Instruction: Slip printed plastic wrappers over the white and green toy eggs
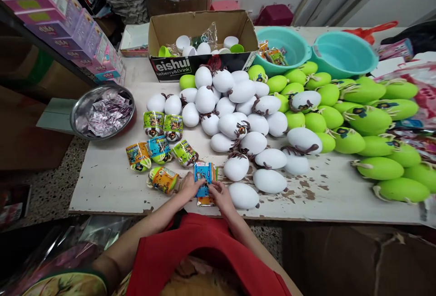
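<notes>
Near the table's front edge, a small stack of foil packets (pixel 203 172) lies between my two hands, a blue one on top and orange and green ones under it. My left hand (pixel 189 186) grips the stack from its left side, with the thumb on the blue packet. On the other side, the fingers of my right hand (pixel 221 194) close on its right edge. Just left of my left hand is an egg with an orange packet (pixel 164 180) against it. White plastic eggs (pixel 244 195) with brown cords lie right beside my right hand.
Several eggs with packets (pixel 159 149) sit at the left. Green eggs (pixel 366 120) cover the table's right side. A steel bowl (pixel 75 119) holds small pink sachets. Behind stand a cardboard box (pixel 204 21) with egg halves and two turquoise basins (pixel 344 55).
</notes>
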Available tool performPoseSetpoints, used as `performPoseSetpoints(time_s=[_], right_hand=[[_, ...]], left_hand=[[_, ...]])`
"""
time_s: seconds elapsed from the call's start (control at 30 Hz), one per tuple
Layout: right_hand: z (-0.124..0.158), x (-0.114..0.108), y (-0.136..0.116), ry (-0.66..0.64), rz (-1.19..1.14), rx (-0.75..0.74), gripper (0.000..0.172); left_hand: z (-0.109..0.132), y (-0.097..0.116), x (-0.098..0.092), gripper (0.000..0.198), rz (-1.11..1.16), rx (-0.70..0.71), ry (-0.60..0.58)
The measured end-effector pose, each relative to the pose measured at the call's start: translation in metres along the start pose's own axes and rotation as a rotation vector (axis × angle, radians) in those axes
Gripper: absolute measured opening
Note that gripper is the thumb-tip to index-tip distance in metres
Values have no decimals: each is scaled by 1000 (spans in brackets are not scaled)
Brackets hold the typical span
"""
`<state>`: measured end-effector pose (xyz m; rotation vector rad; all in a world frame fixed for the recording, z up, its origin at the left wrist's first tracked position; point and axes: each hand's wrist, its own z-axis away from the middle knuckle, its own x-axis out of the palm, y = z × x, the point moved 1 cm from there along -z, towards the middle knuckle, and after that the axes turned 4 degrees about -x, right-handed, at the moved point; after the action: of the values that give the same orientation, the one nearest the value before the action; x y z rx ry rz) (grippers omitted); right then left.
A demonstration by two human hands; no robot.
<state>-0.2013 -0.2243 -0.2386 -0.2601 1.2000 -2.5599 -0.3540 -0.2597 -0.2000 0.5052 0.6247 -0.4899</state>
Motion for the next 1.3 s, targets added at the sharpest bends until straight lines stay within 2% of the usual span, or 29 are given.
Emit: performPoseSetpoints(time_s=[0.1,0.17,0.4,0.53,0.63,0.7,0.77,0.83,0.9,1.0,1.07,1.13,1.2,1.27,1.3], right_hand=[[-3,0,5,13,5,7,53],[-3,0,7,17,6,5,53],[7,2,-12,-51,6,-33,55],[15,-4,-40,-107,53,-156,35],[22,-23,-66,40,140,-267,19],[27,-41,-81,195,211,-358,13],[33,-62,-91,300,273,-433,8],[39,-84,-95,292,310,-477,3],[43,-109,-94,196,306,-473,9],[43,-160,-89,153,225,-396,16],[40,-204,-90,183,188,-362,20],[34,-260,-102,216,200,-358,26],[28,-332,-124,431,237,-345,38],[22,-418,-155,795,280,-315,53],[18,-463,-170,933,294,-301,60]], left_hand=[[-18,0,5,33,8,-27,13],[-20,-2,4,27,-1,-26,29],[16,-9,-15,30,1,34,147],[25,-7,-32,28,283,207,96],[25,7,-44,28,529,301,94],[28,25,-48,22,628,424,19],[35,50,-47,20,712,542,-169],[43,78,-38,24,810,543,-382],[48,106,-23,31,960,412,-496],[49,154,9,38,1047,228,-546],[52,191,30,39,973,259,-635],[59,230,48,39,979,317,-692],[65,268,58,40,1078,322,-677],[68,299,64,43,1164,273,-609],[68,312,66,45,1185,238,-582]])
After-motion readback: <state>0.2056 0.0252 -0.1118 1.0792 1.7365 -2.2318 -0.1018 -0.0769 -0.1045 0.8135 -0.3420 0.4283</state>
